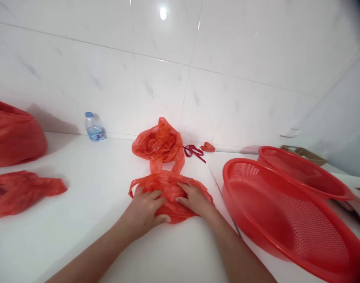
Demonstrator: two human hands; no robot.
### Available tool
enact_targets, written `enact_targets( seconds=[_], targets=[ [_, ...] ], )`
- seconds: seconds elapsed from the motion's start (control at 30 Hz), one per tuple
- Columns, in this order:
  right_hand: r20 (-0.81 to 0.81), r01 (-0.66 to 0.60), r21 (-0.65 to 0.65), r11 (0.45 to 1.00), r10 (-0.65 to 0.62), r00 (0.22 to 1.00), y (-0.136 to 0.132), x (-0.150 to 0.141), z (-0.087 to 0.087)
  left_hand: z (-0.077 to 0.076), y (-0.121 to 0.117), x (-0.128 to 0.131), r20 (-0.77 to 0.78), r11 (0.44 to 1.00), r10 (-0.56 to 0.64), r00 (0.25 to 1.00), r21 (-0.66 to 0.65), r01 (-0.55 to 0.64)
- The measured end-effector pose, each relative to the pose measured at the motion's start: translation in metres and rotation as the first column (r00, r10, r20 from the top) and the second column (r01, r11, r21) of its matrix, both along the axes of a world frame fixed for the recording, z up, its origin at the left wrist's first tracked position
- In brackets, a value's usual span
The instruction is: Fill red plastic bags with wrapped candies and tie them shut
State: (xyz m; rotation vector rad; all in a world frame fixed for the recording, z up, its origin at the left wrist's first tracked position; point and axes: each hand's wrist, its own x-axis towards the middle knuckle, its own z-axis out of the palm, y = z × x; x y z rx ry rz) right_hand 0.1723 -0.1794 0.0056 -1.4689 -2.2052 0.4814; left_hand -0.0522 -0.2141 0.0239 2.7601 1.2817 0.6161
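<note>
A thin red plastic bag (170,214) lies crumpled on the white table in front of me, its handles loose at the sides. My left hand (148,208) rests on the left part of this bag, fingers spread and slightly bent, thumb stretched out. On its right part lies my right hand (193,196), thumb and fingers apart, pressing the film. What the bag contains, if anything, is hidden. Just behind it, a second bunched red plastic bag (159,141) leans near the wall, its loops hanging toward the first.
Two red plastic baskets (262,204) stand at the right, beside part of another person's hand (358,208). Dark red ribbon (194,152) and a small red scrap (208,147) lie by the wall. A water bottle (94,127), a full red bag (17,137) and a crumpled one (23,192) are left.
</note>
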Motion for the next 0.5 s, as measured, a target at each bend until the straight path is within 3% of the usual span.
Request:
enact_targets(
  seconds=[0.07,0.23,0.4,0.5],
  targets=[
    [-0.013,0.002,0.018,1.0,-0.002,1.0,0.001,0.002,0.0,-0.001,0.002,-0.001,-0.02,0.996,0.028,0.999,0.086,-0.027],
    [-0.026,0.023,0.316,0.948,-0.015,1.0,-0.012,-0.01,0.01,-0.01,0.009,-0.008,0.044,0.95,0.069,0.997,0.303,-0.079],
    [-0.123,-0.007,0.509,0.861,0.081,0.989,-0.05,-0.021,0.022,-0.015,0.01,-0.008,0.05,0.961,0.026,0.998,0.272,-0.039],
    [-0.178,0.089,0.607,0.789,0.027,0.984,-0.082,-0.011,0.032,-0.018,0.009,-0.005,0.083,0.964,-0.011,0.996,0.264,-0.011]
  ],
)
